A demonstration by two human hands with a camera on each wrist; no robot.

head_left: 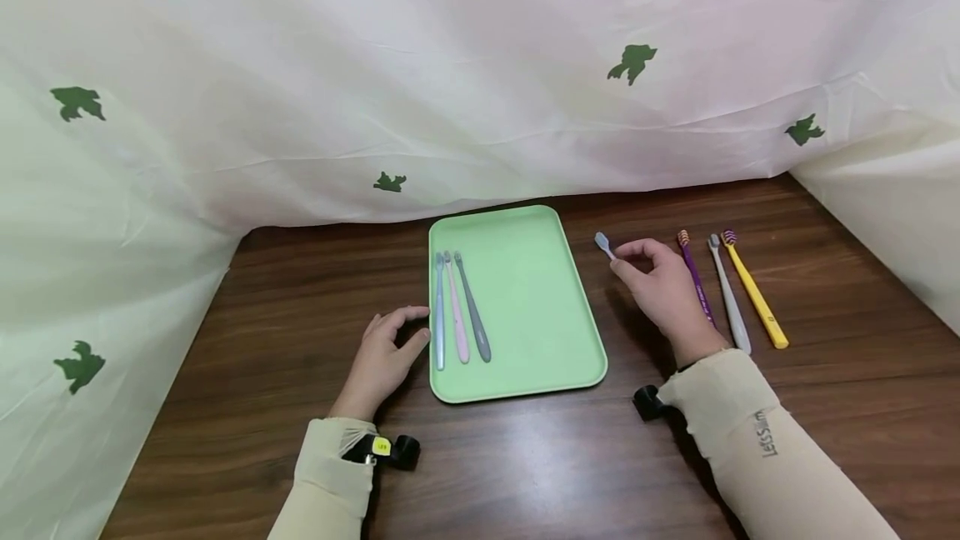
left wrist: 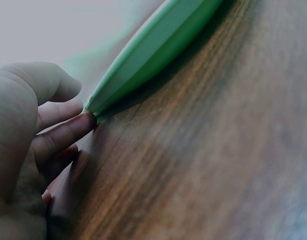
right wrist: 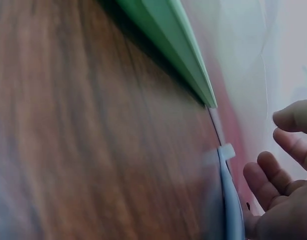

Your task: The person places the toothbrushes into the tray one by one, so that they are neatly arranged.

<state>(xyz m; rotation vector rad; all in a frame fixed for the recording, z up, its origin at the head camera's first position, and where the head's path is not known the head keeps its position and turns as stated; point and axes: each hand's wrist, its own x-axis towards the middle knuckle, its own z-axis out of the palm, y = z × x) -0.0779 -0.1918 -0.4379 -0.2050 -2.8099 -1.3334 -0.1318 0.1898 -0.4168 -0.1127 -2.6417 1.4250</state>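
Note:
On the light green tray [head_left: 528,323] lie a blue toothbrush [head_left: 439,315], a pink toothbrush [head_left: 457,315] and a dark grey toothbrush [head_left: 474,311], side by side near its left edge. My left hand [head_left: 386,361] touches the tray's left edge with its fingertips; in the left wrist view the thumb stands apart from the rim. Right of the tray, my right hand [head_left: 663,294] is over a pale blue toothbrush [head_left: 603,243], its handle hidden in the head view. In the right wrist view that toothbrush [right wrist: 231,200] lies on the table, apart from the loosely bent fingertips.
Right of my right hand lie a purple toothbrush [head_left: 696,277], a light grey toothbrush [head_left: 729,298] and a yellow toothbrush [head_left: 756,294]. The dark wooden table [head_left: 300,290] meets a white curtain [head_left: 480,90] with green patches at the back and sides.

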